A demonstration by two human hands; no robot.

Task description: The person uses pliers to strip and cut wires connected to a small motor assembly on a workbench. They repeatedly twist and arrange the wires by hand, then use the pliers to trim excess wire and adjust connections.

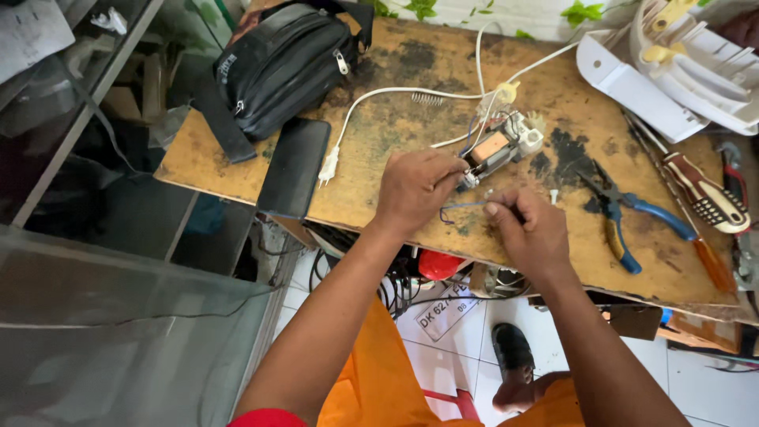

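Blue wire [462, 207] spans between both hands above the near edge of the worn wooden bench [379, 134]. Left hand [415, 190] is pinched closed on the wire's far end, just beside the small electric motor [498, 146]. Right hand [530, 229] pinches the near end between thumb and forefinger. Judgement: keep the wire taut and short, and steady both wrists against the bench edge. Blue-handled pliers [613, 209] lie right of the hands; a white plug [328, 166] lies left.

Bright even daylight, soft shadows, sharp focus, wide-angle edge distortion.
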